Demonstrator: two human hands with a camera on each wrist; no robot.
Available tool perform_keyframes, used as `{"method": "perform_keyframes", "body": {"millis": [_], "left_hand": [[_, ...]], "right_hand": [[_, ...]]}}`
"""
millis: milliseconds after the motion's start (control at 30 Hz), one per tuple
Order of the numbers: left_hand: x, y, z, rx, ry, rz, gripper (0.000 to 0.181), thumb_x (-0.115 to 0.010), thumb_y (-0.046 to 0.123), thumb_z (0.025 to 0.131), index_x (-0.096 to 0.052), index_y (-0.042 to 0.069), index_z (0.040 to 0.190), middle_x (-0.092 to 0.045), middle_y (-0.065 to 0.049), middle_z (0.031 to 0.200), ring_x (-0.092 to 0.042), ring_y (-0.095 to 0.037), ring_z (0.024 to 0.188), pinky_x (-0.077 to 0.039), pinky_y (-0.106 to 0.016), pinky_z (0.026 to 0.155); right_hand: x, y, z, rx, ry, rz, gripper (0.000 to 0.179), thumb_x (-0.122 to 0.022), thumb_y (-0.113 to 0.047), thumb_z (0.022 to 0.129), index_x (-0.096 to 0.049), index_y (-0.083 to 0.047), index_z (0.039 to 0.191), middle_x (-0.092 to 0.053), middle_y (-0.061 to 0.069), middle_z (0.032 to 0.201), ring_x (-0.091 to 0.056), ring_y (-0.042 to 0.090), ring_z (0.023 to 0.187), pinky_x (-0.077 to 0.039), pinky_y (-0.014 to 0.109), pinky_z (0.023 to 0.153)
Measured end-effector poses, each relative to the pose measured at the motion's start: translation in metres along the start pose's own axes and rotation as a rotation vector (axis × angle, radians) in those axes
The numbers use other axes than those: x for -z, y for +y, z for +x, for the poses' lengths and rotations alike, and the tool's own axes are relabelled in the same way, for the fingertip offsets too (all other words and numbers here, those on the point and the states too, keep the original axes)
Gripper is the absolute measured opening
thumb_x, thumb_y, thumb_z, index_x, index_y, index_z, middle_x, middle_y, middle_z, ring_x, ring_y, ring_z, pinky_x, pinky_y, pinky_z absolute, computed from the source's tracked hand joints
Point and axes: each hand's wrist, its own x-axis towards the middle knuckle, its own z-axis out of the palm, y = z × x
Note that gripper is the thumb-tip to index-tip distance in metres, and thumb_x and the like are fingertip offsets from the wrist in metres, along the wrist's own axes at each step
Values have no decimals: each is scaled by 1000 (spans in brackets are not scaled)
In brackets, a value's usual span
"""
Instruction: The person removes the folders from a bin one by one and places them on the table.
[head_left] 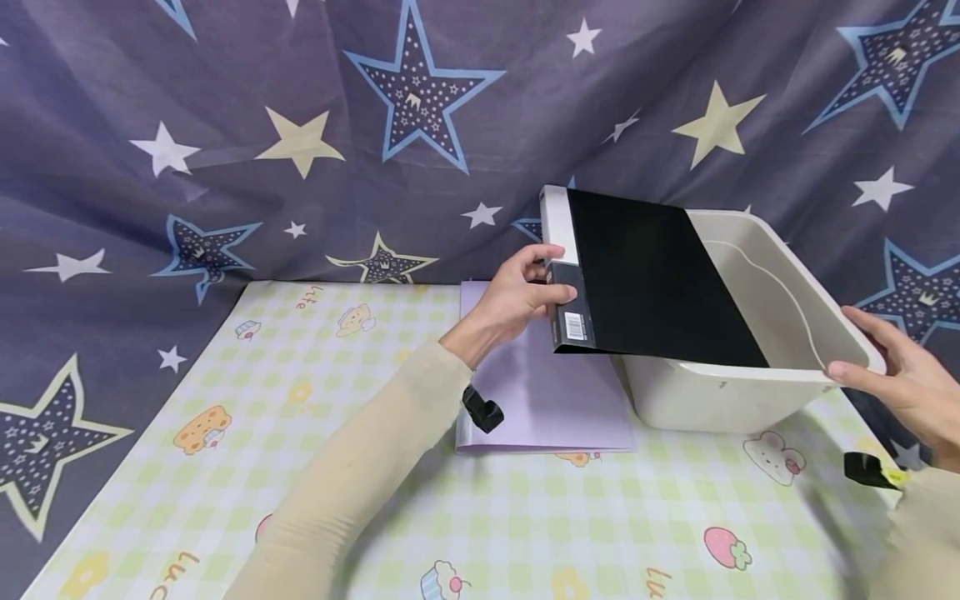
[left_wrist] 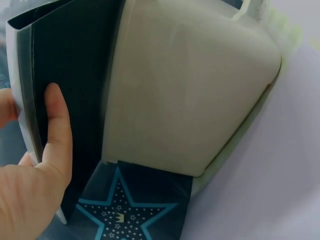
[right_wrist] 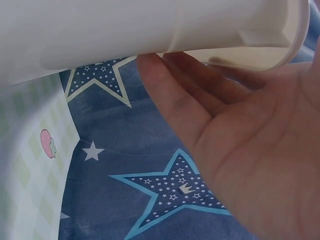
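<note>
A black folder (head_left: 652, 275) with a white and grey spine lies slanted across the left part of a white plastic bin (head_left: 720, 400). My left hand (head_left: 513, 292) grips the folder by its spine, thumb on top and fingers underneath. In the left wrist view, those fingers (left_wrist: 59, 130) press against the folder's dark underside beside the bin's outer wall. At the bin's right end, my right hand (head_left: 907, 379) holds the rim, with the thumb over the edge. The right wrist view shows its fingers (right_wrist: 175, 95) under the rim from outside.
A pale purple folder (head_left: 547, 408) lies flat on the table, partly beneath my left hand and beside the bin. The table's checked cloth (head_left: 360, 483) ends at a dark star-patterned curtain (head_left: 247, 192) behind and to the sides. A thin white handle (head_left: 780, 283) shows inside the bin.
</note>
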Motion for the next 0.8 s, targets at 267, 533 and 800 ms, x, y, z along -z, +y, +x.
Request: {"method": "perform_keyframes", "body": {"millis": [267,533,800], "left_hand": [[-1,-1,-4,-9,-2,-31,63,-67,-18,74,-51,9,129,-52,-11,97,-61,-22,84,-52,-31,60],[4,-1,-10,-23,16,-46,64,-66,-19,74,-52,9,130,-51,-11,97,-59,-22,83,-53,-32,61],[10,0,-15,-74,5,-74,64,-65,-20,74,-50,8,130,-51,-12,98,-60,-23,83,-53,-32,60]], "right_hand": [[0,2,0,2,8,1,86,-63,-2,90,-7,-17,155,-33,-13,125,-38,-8,98,-32,3,70],[-1,3,0,-4,10,-7,86,-63,-3,90,-8,-18,155,-33,-18,123,-37,-8,97,-32,3,70],[-1,3,0,1,26,-1,86,-63,-2,90,-8,-20,155,-32,-21,121,-37,-8,98,-32,3,70]]}}
